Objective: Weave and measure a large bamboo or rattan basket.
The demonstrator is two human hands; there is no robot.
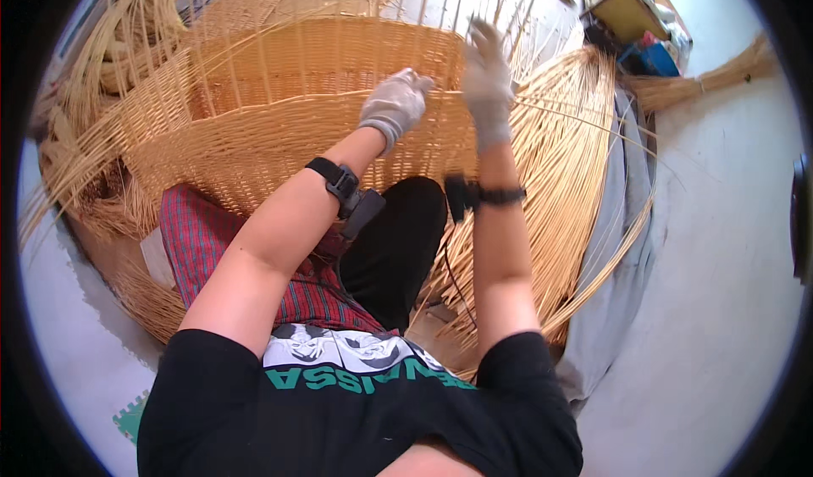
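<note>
The big woven basket [313, 134] is just in front of the person's knees [419, 197], with tall thin sticks [263, 66] poking up from its sides. The left hand [396, 102], in a pale glove, is at the top edge of the near side with its fingers bent in, but I cannot tell what its grip has hold of. The gloved right hand [489, 79] is up by the basket's right end, too blurry to tell how open its grip is or if it holds anything, and long yellow canes [550, 180] lie to the right.
</note>
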